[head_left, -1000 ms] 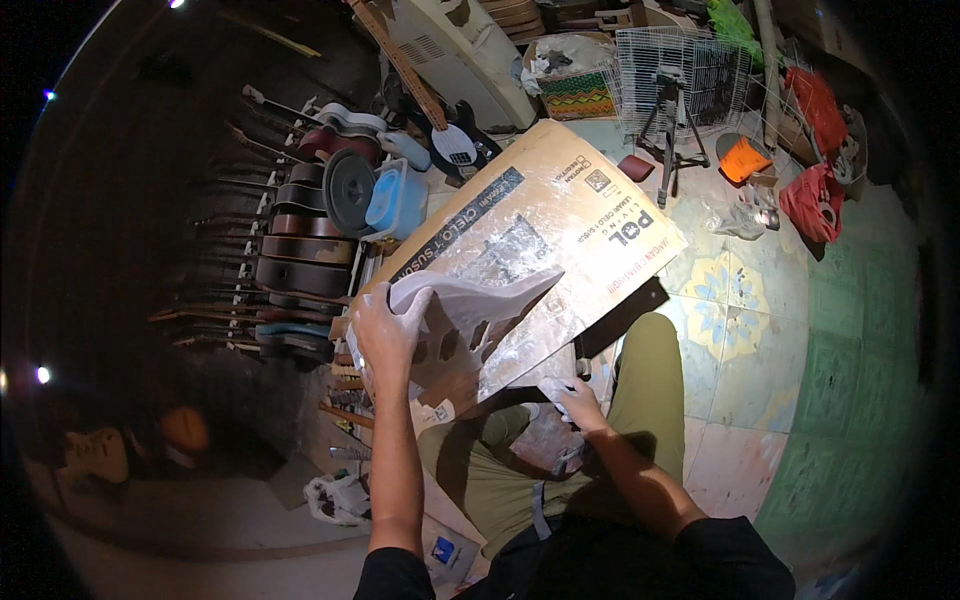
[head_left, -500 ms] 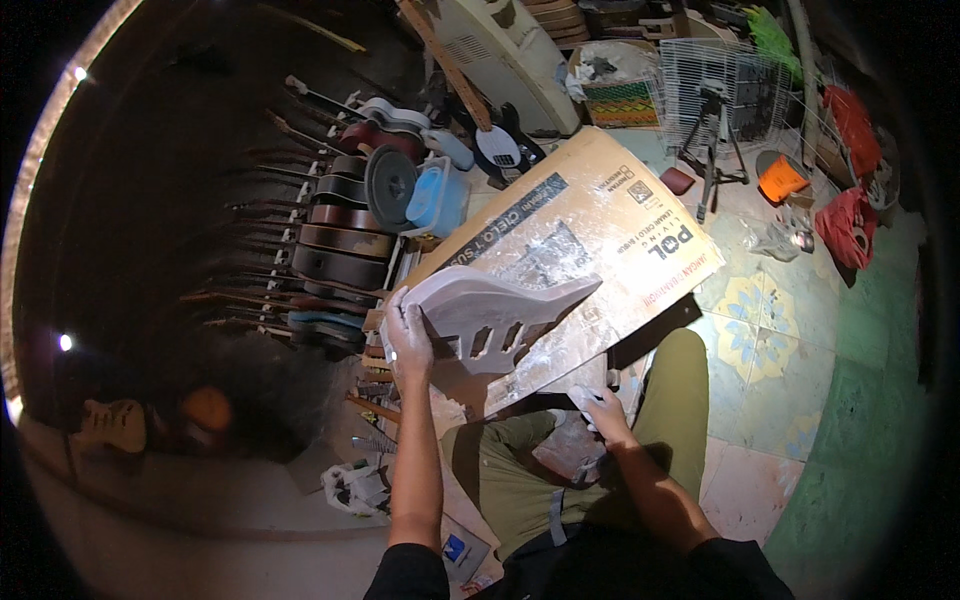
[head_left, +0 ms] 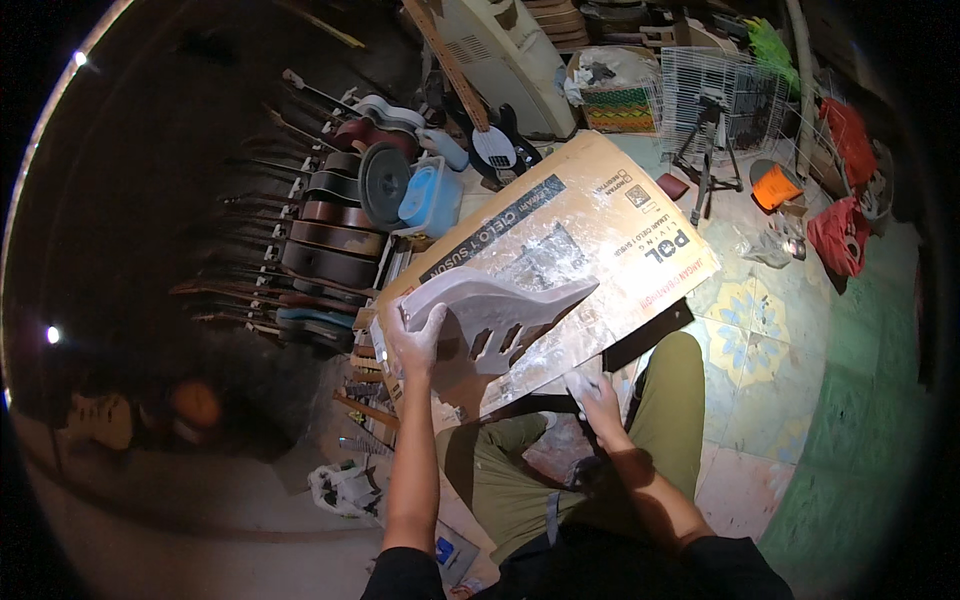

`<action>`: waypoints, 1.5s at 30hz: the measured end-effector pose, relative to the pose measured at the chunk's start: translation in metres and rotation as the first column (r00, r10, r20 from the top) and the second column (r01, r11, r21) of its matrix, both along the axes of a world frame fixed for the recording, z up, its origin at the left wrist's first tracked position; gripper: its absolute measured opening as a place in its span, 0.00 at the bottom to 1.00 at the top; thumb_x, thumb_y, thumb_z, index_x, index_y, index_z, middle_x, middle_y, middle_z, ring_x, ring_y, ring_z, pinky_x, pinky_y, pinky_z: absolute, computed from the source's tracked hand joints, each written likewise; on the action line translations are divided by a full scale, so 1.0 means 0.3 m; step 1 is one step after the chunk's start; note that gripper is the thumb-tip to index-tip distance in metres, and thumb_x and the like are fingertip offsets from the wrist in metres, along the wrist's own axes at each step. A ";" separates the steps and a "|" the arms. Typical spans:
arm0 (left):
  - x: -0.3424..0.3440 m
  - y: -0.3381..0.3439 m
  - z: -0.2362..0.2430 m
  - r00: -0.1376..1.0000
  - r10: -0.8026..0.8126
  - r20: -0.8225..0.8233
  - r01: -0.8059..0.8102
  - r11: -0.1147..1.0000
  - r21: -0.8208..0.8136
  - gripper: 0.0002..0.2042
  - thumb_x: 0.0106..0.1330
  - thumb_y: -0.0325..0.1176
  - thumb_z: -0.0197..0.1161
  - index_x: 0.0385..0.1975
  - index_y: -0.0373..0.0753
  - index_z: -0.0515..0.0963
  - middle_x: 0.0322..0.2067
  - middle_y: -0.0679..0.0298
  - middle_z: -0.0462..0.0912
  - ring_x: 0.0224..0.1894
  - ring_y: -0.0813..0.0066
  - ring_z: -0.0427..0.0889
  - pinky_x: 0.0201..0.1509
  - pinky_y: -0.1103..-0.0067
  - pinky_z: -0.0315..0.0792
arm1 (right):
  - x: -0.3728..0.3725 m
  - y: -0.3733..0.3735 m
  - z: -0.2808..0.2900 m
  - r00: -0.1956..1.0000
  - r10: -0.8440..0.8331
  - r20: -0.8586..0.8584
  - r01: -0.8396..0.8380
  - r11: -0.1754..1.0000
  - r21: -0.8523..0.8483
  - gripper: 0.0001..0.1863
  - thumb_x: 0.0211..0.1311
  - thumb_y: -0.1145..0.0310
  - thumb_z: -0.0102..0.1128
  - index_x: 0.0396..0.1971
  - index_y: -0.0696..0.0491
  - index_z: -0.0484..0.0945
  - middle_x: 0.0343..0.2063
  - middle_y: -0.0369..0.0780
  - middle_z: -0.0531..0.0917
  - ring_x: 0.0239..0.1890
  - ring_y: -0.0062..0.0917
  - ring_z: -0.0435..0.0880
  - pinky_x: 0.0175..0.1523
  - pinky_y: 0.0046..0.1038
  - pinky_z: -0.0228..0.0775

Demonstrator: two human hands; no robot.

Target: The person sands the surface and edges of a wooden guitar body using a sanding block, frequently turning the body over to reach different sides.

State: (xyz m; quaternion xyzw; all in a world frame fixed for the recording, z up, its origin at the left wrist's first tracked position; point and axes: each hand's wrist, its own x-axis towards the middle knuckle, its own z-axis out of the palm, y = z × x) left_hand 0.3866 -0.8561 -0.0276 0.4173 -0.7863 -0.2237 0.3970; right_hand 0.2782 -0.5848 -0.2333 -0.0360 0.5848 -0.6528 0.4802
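A pale, dusty electric guitar body (head_left: 465, 292) with cut-out slots stands tilted over a cardboard sheet (head_left: 640, 180) in front of me. My left hand (head_left: 415, 340) grips its left end, the thumb lying against the slotted face and the fingers round the edge. By the near edge of the cardboard, to the right of the body, my right hand (head_left: 598, 405) is closed on a small pale flat piece (head_left: 577, 383), whose kind I cannot make out. Both hands are coated in whitish dust. The right hand is apart from the guitar body.
A row of guitars (head_left: 335, 235) leans at the left, beside a blue plastic tub (head_left: 430, 195). A black guitar with a white guard (head_left: 493, 150) stands beyond the cardboard. At the right are a tripod (head_left: 705, 150), a wire cage (head_left: 740, 85) and red bags (head_left: 840, 240).
My right hand has risen slightly toward the cardboard's near edge. My left thumb has come to show against the guitar body's face. The body has hardly moved.
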 end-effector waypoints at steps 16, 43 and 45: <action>0.043 0.156 0.042 0.966 -0.199 0.166 0.198 0.980 0.022 0.32 0.49 0.38 0.83 0.51 0.35 0.74 0.43 0.59 0.81 0.46 0.69 0.79 0.53 0.73 0.73 | -0.113 -0.434 0.227 0.876 -0.374 -0.305 0.342 0.927 -0.154 0.22 0.64 0.69 0.63 0.57 0.57 0.75 0.52 0.46 0.83 0.54 0.33 0.82 0.61 0.34 0.71; 0.277 -0.003 -0.008 0.949 0.014 -0.313 0.123 0.902 0.414 0.34 0.55 0.36 0.77 0.62 0.32 0.72 0.54 0.55 0.80 0.57 0.64 0.79 0.63 0.70 0.70 | -0.036 0.171 -0.076 0.974 -0.047 0.223 0.039 0.998 0.041 0.24 0.67 0.64 0.58 0.61 0.54 0.71 0.45 0.40 0.81 0.41 0.26 0.84 0.34 0.26 0.80; 0.339 0.003 -0.066 0.931 0.147 -0.335 -0.012 0.928 0.373 0.39 0.54 0.34 0.76 0.67 0.32 0.67 0.56 0.53 0.78 0.58 0.61 0.78 0.63 0.69 0.71 | -0.016 0.146 -0.072 0.985 -0.010 0.174 0.002 0.999 0.043 0.24 0.67 0.64 0.59 0.61 0.56 0.71 0.47 0.41 0.81 0.45 0.27 0.84 0.42 0.29 0.82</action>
